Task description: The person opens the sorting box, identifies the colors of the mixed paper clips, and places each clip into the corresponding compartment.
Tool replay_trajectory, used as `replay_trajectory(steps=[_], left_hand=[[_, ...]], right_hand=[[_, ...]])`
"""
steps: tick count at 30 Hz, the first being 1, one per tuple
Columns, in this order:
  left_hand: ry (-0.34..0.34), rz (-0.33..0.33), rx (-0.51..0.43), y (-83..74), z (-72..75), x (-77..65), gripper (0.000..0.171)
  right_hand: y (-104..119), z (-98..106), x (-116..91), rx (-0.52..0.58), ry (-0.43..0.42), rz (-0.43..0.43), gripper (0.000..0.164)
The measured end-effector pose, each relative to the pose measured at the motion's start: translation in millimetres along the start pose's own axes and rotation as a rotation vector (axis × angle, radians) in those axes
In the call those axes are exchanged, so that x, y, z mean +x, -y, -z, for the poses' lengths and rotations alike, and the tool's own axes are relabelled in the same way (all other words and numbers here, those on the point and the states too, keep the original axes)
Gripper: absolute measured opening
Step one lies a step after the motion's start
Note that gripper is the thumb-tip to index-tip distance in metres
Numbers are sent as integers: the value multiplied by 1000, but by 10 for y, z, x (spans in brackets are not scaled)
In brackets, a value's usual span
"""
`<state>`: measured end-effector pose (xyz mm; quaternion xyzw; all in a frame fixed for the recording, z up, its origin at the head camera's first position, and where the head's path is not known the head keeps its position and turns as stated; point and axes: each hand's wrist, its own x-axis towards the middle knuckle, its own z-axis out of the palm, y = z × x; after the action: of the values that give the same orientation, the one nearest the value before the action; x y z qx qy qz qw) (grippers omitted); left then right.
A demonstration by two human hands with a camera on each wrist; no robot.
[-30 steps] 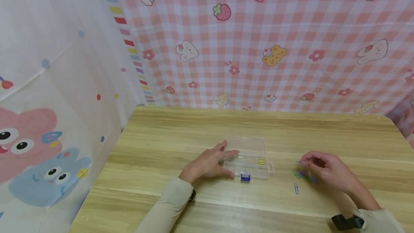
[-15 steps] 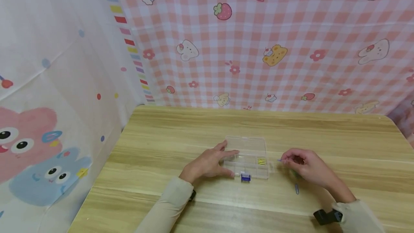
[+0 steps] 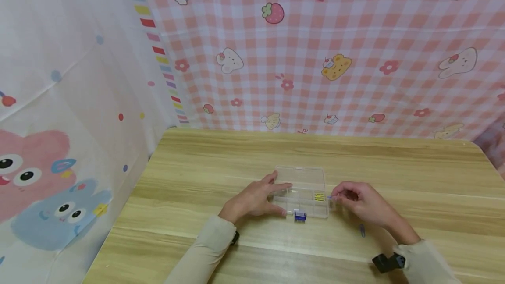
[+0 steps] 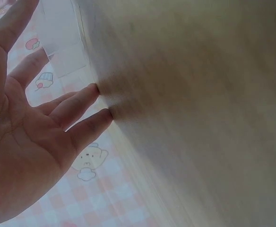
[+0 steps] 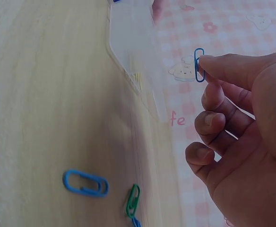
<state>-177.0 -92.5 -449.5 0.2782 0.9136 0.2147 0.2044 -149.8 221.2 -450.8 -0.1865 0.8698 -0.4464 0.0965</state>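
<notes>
My right hand [image 3: 362,201] pinches a blue paper clip [image 5: 196,65] between thumb and forefinger, just off the right edge of a clear plastic compartment box [image 3: 300,179]. The other fingers are loosely curled in the right wrist view. The box lies with its lid raised back, and yellow paper clips [image 3: 319,197] sit in one right-hand compartment. At its left side rests my left hand [image 3: 253,199], fingers spread, with the forefinger over the box and the thumb at the near left corner. Its two outer fingertips touch down on the table in the left wrist view.
Loose on the wooden table [image 3: 221,157] lie a blue paper clip [image 5: 86,191] and a green one [image 5: 133,201], with another bit of blue beside it. A small dark blue piece [image 3: 300,217] is at the box's front edge. A checked cloth [image 3: 252,82] hangs behind.
My right hand has moved left from the loose clips to the box's right edge, carrying the blue paper clip. My left hand and the box have stayed in place.
</notes>
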Motion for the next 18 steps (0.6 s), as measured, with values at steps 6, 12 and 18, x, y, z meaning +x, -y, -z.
replay_trajectory(steps=[6, 12, 18], left_hand=[[5, 5, 7, -6, 6, -3, 76], [5, 4, 9, -12, 13, -2, 76], [6, 7, 8, -10, 9, 0, 76]], right_hand=[[5, -59, 30, 19, 16, 21, 11], [16, -98, 48, 46, 40, 29, 9], [19, -130, 61, 59, 59, 44, 6]])
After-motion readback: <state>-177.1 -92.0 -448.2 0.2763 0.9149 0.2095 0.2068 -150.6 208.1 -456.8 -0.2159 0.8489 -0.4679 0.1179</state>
